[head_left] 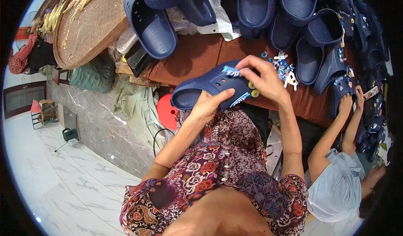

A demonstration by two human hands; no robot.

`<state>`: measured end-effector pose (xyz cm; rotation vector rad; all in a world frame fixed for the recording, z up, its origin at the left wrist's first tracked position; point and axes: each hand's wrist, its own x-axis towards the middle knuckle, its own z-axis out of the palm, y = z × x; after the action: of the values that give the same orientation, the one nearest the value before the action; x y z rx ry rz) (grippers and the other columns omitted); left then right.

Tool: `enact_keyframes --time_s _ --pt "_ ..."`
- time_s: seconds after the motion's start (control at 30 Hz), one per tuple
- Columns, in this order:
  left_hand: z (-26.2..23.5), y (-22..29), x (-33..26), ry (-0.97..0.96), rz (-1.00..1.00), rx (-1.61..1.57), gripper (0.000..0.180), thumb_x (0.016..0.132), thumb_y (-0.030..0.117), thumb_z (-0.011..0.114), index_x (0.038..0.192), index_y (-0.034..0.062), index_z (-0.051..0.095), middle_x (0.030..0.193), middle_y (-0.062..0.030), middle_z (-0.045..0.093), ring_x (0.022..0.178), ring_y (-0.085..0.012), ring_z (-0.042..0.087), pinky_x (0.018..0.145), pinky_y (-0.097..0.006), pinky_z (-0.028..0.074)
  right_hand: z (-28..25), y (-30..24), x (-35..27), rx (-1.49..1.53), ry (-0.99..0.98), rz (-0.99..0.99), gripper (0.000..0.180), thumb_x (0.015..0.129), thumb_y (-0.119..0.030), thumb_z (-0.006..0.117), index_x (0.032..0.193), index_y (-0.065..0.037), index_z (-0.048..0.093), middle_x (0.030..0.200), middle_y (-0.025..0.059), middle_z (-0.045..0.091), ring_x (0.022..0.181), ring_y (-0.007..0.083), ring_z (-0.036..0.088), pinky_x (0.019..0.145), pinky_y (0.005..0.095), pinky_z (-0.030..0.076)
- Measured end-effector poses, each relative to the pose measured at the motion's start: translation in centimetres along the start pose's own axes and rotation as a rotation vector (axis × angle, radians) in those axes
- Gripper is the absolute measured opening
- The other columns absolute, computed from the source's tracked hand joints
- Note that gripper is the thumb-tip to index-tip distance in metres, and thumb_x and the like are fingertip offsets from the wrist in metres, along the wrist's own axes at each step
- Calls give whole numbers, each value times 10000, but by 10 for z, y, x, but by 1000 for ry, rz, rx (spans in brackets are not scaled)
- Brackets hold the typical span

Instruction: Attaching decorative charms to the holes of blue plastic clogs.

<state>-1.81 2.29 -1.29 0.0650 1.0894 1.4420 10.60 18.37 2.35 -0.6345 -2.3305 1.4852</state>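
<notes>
A navy clog (201, 83) with round holes in its upper lies tilted above my lap. My left hand (211, 101) holds it, fingers inside the opening and thumb pressed on top of the upper. With thumb and fingers my right hand (265, 78) pinches a blue-and-white lettered shoe charm (230, 71) against the far side of the upper. Another blue lettered charm (240, 99) sits on the near side, and round yellow charms (254, 93) are at the toe. Loose small charms (287, 70) lie piled on the brown cloth just right of my right hand.
Several navy clogs (257, 5) stand along the far side of the brown cloth (191, 53). A round woven tray (94, 24) is at the far left, a red stool top (167, 112) beside my left forearm. At right, another person's hands (345, 106) hold a decorated clog.
</notes>
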Motion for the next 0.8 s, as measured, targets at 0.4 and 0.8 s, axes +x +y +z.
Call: enact_keyframes --time_s 0.4,0.8 --pt "-5 -16 9 65 72 -10 412 907 209 662 1236 3 523 1138 -48 612 1007 -129 599 853 -280 504 12 -11 12 -260 -119 -191 117 835 -164 643 885 -80 707 881 63 627 905 248 585 817 363 410" --pt "-7 -9 5 75 84 58 334 934 232 626 1179 17 553 1081 -43 632 932 -121 621 782 -273 524 20 -24 6 -349 -78 -199 124 848 -136 641 938 -83 707 890 69 581 880 254 561 799 370 398"
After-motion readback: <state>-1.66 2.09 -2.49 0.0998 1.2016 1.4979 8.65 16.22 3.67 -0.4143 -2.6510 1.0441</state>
